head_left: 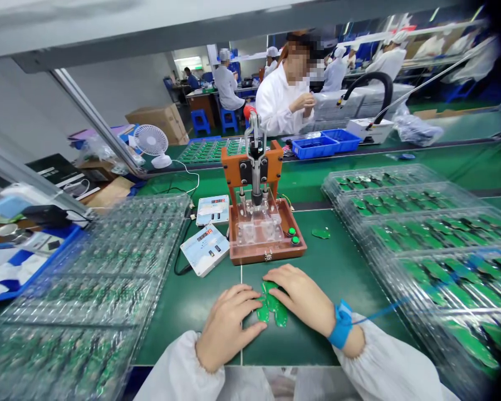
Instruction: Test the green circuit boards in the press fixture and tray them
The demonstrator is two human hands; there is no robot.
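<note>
Two green circuit boards, a left one (pixel 262 314) and a right one (pixel 279 313), lie close together on the green mat in front of me; my fingers cover parts of both. My left hand (pixel 231 322) grips the left board's edge, fingers above and thumb below. My right hand (pixel 303 295), with a blue wrist strap (pixel 343 324), has its fingers curled over the top and right side of the right board. Just beyond stands a press fixture (pixel 256 211) with an orange frame, clear plates and a red-knobbed lever. A single green board (pixel 320 233) lies to its right.
Clear trays of boards (pixel 121 267) fill the left side; more stacked trays (pixel 434 234) stand at right. Two counter boxes (pixel 206 250) sit left of the fixture. Behind are blue bins (pixel 315 148), a white fan (pixel 151 140) and a co-worker (pixel 281 100) across the bench.
</note>
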